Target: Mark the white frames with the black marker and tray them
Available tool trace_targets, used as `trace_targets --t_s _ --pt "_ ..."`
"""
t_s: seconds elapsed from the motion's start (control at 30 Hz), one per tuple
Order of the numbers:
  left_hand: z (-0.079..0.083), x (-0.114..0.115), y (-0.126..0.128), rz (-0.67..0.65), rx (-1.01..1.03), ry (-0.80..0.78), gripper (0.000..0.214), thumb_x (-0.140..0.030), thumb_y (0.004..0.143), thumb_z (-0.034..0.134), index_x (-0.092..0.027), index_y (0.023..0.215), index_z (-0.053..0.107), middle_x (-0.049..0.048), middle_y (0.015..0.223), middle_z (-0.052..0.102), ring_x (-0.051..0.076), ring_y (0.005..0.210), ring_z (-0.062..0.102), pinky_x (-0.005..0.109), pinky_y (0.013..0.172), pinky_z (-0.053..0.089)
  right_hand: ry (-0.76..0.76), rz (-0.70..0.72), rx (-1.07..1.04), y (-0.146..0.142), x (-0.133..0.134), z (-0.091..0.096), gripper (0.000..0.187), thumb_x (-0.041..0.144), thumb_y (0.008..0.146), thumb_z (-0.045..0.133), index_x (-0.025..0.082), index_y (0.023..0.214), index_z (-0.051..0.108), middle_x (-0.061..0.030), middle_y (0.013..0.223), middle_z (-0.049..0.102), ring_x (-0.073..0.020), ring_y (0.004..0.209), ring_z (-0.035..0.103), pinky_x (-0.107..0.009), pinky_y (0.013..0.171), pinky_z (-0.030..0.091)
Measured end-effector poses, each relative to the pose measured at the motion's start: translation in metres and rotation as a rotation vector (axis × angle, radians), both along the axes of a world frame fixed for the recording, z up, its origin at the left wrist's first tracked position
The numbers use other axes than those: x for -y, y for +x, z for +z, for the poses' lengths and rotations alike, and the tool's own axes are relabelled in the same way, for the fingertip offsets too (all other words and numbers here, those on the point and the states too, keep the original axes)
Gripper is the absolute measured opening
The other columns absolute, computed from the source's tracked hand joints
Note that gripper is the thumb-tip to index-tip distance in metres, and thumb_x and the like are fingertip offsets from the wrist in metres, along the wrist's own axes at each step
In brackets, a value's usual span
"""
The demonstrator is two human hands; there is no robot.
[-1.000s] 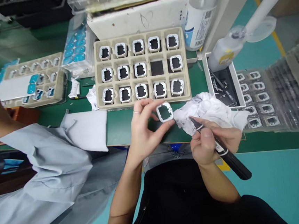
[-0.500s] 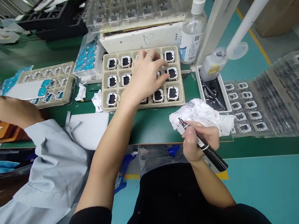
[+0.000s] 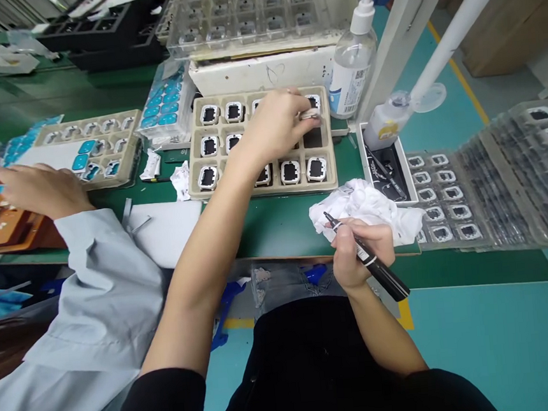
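My left hand point(image 3: 280, 123) pinches a small white-and-black square frame point(image 3: 311, 115) above the right side of a beige tray point(image 3: 272, 188). Below it, one compartment in the right column shows bare. Other square frames point(image 3: 291, 172) sit in the tray's compartments, some hidden by my hand and forearm. In my right hand point(image 3: 359, 252) is a black marker pen point(image 3: 380, 273), uncapped, its tip pointing up and left. A crumpled white cloth point(image 3: 360, 207) lies just behind that hand on the green table.
A pump bottle point(image 3: 350, 64) and a white box point(image 3: 410, 181) of tools stand right of the tray. Stacked clear trays point(image 3: 498, 192) are farther right. At left, a co-worker's hand point(image 3: 45, 190) is over orange fixtures point(image 3: 1, 220), near another beige tray point(image 3: 129, 170).
My left hand has closed on a square frame and lifted it from the middle compartment of the tray's right column. My right hand still holds the marker pen.
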State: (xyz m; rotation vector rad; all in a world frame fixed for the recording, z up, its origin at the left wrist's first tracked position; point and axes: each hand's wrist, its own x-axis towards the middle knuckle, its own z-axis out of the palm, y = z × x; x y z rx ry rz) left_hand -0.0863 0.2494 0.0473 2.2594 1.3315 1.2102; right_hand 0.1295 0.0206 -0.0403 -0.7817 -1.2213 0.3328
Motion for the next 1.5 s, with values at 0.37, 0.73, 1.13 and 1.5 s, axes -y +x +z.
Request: trace_targets --t_s 0.37,0.73,1.13,1.5 --pt "-0.014 0.213 0.007 0.062 0.775 -0.712 0.068 -0.086 0.115 0.080 -0.026 0.093 0.059 -0.0009 0.080 0.077 0.010 0.041 0.059 0.019 0.036 0.033 -0.009 0.039 0.002 0.007 0.005 -0.004 0.021 0.028 0.110 0.090 0.031 0.123 0.074 0.0046 0.086 0.083 -0.0227 0.062 0.080 -0.044 0.069 0.078" --pt "-0.053 0.245 0.032 -0.052 0.972 -0.534 0.052 -0.051 0.101 0.110 -0.028 0.135 0.078 0.0059 0.133 0.077 0.018 0.104 0.087 0.030 0.093 0.076 -0.199 0.055 0.036 0.010 0.016 -0.013 0.025 0.042 0.112 0.086 0.030 0.102 0.066 0.0016 0.086 0.077 -0.0298 0.080 0.088 -0.057 0.083 0.085" --pt "-0.064 0.259 0.047 0.108 0.633 -0.348 0.048 -0.019 0.102 0.098 -0.029 0.146 0.082 0.0038 0.122 0.090 0.021 0.112 0.092 0.034 0.110 0.080 -0.114 0.166 0.201 0.002 0.005 0.010 0.017 0.026 0.110 0.093 0.030 0.119 0.079 0.0013 0.098 0.092 -0.0367 0.106 0.101 -0.050 0.089 0.090" --pt "-0.060 0.261 0.050 0.178 0.508 -0.331 0.033 -0.030 0.110 0.094 -0.029 0.140 0.084 0.0053 0.132 0.093 0.022 0.113 0.093 0.035 0.110 0.082 -0.106 0.120 0.297 -0.001 0.003 0.021 0.018 0.021 0.109 0.092 0.031 0.118 0.080 -0.0007 0.110 0.098 -0.0332 0.103 0.101 -0.041 0.083 0.088"
